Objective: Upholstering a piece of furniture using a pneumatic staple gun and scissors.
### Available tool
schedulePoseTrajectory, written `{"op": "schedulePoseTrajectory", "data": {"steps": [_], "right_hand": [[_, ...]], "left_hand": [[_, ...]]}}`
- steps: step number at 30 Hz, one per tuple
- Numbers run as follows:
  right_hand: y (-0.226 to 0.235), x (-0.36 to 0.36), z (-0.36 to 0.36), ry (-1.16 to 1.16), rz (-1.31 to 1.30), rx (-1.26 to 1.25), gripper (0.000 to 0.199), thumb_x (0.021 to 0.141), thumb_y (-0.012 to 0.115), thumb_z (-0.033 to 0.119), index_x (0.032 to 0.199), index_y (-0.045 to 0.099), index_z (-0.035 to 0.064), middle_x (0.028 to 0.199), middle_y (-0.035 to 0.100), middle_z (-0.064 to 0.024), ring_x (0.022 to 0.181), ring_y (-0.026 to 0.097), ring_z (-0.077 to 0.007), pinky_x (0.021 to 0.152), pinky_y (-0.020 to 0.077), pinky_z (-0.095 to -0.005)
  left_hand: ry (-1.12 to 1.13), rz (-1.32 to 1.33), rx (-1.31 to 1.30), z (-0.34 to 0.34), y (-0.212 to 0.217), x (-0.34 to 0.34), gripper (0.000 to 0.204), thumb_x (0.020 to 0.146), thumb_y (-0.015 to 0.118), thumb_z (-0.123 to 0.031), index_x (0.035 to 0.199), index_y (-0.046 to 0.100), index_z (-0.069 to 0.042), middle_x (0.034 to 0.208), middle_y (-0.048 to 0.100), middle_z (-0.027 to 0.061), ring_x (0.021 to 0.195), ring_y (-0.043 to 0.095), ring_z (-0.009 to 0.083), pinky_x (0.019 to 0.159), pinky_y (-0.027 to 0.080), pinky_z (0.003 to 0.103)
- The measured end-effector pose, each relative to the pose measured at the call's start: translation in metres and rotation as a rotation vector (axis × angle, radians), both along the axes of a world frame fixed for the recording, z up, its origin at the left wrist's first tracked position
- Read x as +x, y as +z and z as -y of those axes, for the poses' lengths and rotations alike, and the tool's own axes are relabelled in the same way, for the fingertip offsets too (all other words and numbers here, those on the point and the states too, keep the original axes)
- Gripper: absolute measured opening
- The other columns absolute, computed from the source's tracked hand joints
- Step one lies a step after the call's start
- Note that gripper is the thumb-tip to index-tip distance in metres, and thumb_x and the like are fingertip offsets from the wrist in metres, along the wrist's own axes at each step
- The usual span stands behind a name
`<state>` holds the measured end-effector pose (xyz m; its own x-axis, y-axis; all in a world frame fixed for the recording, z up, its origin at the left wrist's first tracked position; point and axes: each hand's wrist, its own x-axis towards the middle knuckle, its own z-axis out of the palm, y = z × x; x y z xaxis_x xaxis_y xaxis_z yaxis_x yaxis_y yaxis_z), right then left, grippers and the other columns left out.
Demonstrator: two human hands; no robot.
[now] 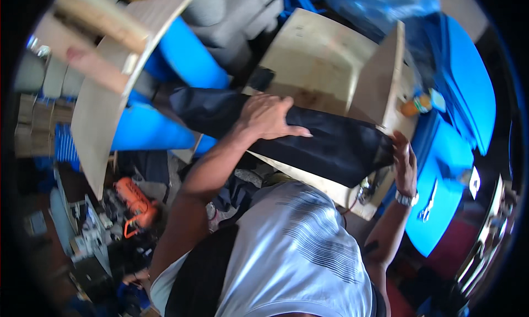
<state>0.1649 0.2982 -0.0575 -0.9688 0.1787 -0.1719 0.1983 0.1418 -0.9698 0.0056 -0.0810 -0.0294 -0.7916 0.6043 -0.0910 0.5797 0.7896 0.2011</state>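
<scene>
A long, padded-looking piece covered in black fabric (330, 143) lies across in front of me, over the near part of a pale wooden board frame (306, 52). On its middle rests my left hand (267, 117), the fingers bent over its far edge and the thumb stretched along the top. My right hand (405, 163) grips its right end with the fingers pointing up; part of the thumb side is hidden. The fabric's left end runs toward blue padded pieces (151, 128). What lies inside the fabric cannot be seen.
Scissors (428, 201) lie on a blue surface at right, below an orange-coloured bottle (417, 105). A wooden panel (104, 105) stands at left, grey cushions (237, 19) are behind. An orange tank-like machine (135, 203) and clutter are on the floor at lower left.
</scene>
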Motion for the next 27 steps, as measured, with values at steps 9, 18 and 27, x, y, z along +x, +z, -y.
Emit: {"op": "schedulePoseTrajectory", "data": {"steps": [9,18,27], "right_hand": [[0.025,-0.05,0.016,-0.057,0.141,0.453,0.046,0.095,0.079,0.035,0.121,0.071,-0.0029,0.095,0.075,-0.008,0.082,0.068,-0.012,0.074,0.0547,-0.0298],[0.025,-0.067,0.032,-0.314,0.21,0.393,0.029,0.099,0.075,0.028,0.104,0.078,-0.0008,0.078,0.072,-0.0026,0.071,0.066,-0.01,0.068,0.0511,-0.0266],[-0.009,-0.068,0.02,-0.308,0.196,-0.044,0.032,0.104,0.069,0.03,0.11,0.076,-0.0008,0.088,0.073,-0.0004,0.078,0.066,-0.0074,0.074,0.0511,-0.0259]], "left_hand": [[-0.132,-0.025,0.304,0.009,0.0,-0.029,0.082,0.077,0.078,-0.074,0.116,0.071,-0.002,0.113,0.074,0.0213,0.109,0.07,0.0409,0.096,0.055,0.05],[-0.304,0.173,0.418,-0.009,0.0,-0.065,0.062,0.084,0.086,-0.047,0.121,0.068,0.0,0.118,0.072,0.0201,0.113,0.069,0.0384,0.097,0.055,0.046],[-0.389,0.057,0.681,-0.135,-0.005,-0.038,0.038,0.09,0.082,-0.032,0.112,0.07,-0.003,0.11,0.071,0.0149,0.108,0.065,0.0372,0.096,0.052,0.047]]}}
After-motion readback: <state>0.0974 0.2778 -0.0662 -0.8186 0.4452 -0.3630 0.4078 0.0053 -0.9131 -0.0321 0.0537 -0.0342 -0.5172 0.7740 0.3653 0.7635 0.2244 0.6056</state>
